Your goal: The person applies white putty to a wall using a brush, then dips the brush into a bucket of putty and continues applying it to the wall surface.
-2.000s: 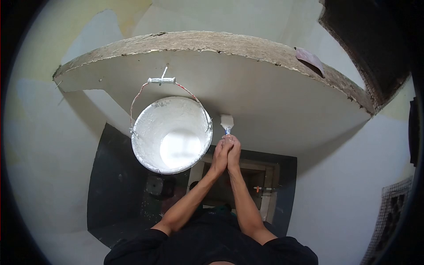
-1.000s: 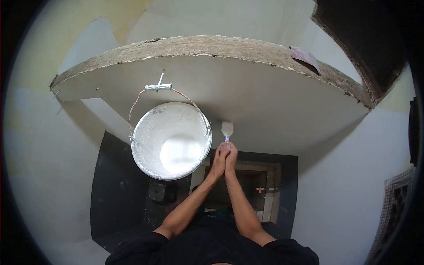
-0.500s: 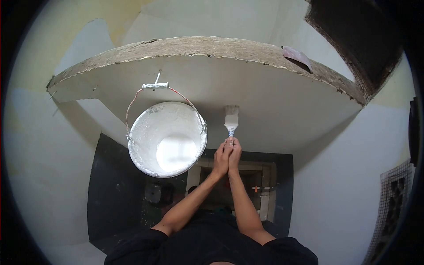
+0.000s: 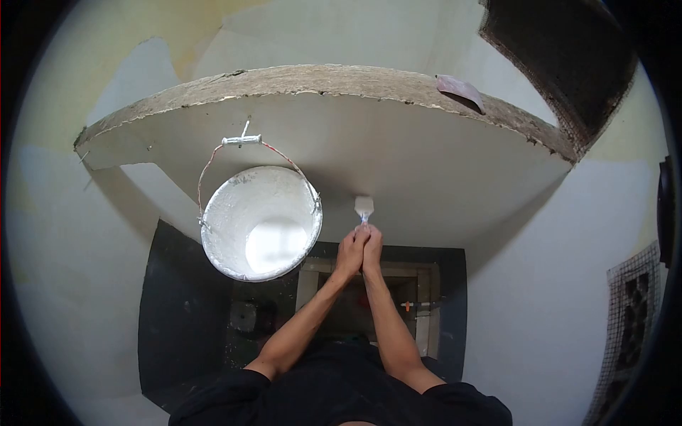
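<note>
Both my hands are wrapped together round the handle of a paintbrush [image 4: 364,205], whose bristles touch the pale wall [image 4: 440,170] in front of me. My left hand [image 4: 350,251] lies against my right hand [image 4: 373,247], and the two cover most of the handle. To the left of them hangs a white-smeared bucket [image 4: 234,206] with bright white paint [image 4: 277,246] in the bottom. Its wire handle has a white grip [image 4: 241,140], caught on a small hook in the wall.
A rough, bare ledge [image 4: 298,80] runs along the top of the wall, with a curled piece of sandpaper-like sheet [image 4: 460,91] on it. Wire mesh [image 4: 632,319] covers an opening at the right. Dark grey paint [image 4: 181,305] covers the lower walls.
My hands and the brush have moved slightly down the wall, and the brush appears shorter in view. The whole view has shifted a little; the bucket still hangs on its hook.
</note>
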`<state>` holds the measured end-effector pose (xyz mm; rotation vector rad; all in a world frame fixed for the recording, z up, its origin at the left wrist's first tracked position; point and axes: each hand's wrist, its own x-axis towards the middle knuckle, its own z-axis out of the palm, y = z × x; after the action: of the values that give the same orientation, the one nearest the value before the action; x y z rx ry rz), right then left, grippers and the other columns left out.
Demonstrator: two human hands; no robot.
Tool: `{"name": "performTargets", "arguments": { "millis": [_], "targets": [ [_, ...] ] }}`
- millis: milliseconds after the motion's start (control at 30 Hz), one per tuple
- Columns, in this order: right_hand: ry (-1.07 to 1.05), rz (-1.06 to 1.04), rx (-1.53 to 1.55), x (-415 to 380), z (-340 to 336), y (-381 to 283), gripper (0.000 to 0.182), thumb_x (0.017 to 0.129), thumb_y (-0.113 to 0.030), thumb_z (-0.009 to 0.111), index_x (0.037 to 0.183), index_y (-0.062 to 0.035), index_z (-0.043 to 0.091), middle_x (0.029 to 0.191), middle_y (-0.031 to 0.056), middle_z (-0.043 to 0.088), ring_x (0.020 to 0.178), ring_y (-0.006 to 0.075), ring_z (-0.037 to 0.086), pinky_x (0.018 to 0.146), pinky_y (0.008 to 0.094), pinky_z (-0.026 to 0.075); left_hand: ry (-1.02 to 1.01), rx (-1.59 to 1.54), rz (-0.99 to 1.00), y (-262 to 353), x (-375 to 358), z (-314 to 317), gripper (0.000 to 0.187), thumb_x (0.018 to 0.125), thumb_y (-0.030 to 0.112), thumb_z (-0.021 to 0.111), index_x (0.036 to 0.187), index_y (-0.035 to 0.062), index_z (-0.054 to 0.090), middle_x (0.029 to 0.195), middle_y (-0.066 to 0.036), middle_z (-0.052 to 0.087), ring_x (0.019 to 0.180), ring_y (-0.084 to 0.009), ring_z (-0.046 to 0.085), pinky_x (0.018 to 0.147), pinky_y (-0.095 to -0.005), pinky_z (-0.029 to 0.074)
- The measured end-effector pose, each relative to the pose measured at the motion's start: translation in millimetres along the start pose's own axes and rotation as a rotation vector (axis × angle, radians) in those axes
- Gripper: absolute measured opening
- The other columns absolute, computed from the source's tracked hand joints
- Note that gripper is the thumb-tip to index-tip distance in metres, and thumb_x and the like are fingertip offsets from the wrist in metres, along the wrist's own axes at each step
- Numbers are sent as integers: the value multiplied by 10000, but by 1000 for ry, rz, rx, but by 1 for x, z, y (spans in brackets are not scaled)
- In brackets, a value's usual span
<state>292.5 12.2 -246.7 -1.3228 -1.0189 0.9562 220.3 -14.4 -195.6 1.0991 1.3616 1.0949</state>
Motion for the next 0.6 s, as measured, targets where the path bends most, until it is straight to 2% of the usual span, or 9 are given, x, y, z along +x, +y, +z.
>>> {"name": "performTargets", "arguments": {
  "millis": [167, 267, 300, 367, 400, 467, 600],
  "targets": [
    [-45, -107, 181, 1, -11, -90, 320, 1018, -252, 509, 838, 3, 579, 705, -5, 506, 658, 104, 456, 575, 317, 396, -49, -86, 187, 67, -18, 4, 446, 1008, 361, 540, 1180, -44, 616, 992, -55, 625, 955, -107, 550, 853, -272, 455],
    [-48, -163, 177, -10, -19, -141, 295, 1020, -247, 517, 880, 8, 573, 718, -9, 497, 665, 97, 447, 571, 304, 389, -22, -121, 394, 95, -33, 9, 496, 988, 348, 537, 1246, -75, 569, 935, -180, 662, 867, -216, 622, 814, -346, 493],
    [-51, -180, 164, -12, -21, -148, 288, 1019, -245, 521, 894, 10, 572, 721, -7, 498, 668, 97, 448, 571, 302, 388, -33, -131, 415, 94, -33, 10, 496, 992, 345, 535, 1261, -71, 562, 954, -182, 668, 889, -223, 629, 823, -348, 493],
    [-16, -206, 140, -9, -21, -139, 289, 1022, -252, 513, 893, 1, 568, 727, -4, 495, 673, 103, 450, 577, 310, 389, -56, -150, 460, 94, -31, 12, 499, 999, 340, 531, 1291, -65, 550, 992, -186, 680, 931, -237, 642, 840, -351, 495],
    [1, -221, 128, -5, -20, -131, 289, 1023, -255, 508, 893, -4, 565, 730, -2, 493, 676, 107, 450, 580, 313, 390, -44, -139, 432, 85, -27, 14, 493, 1006, 340, 525, 1295, -58, 555, 1021, -148, 667, 953, -202, 616, 857, -327, 479],
    [3, -125, 124, 5, -18, -85, 294, 1025, -265, 497, 882, -15, 558, 732, 6, 499, 681, 116, 455, 592, 326, 395, -17, -122, 381, 51, -12, 21, 480, 1021, 341, 514, 1305, -43, 564, 1077, -72, 641, 998, -133, 562, 892, -278, 449],
    [36, 40, 70, 6, -11, 14, 318, 1015, -269, 490, 830, -21, 565, 716, 37, 537, 685, 142, 477, 624, 358, 418, 11, 40, 68, -8, -2, 19, 491, 1021, 388, 499, 1224, -42, 620, 1027, -119, 675, 990, -150, 598, 876, -298, 461]
  ]
}}
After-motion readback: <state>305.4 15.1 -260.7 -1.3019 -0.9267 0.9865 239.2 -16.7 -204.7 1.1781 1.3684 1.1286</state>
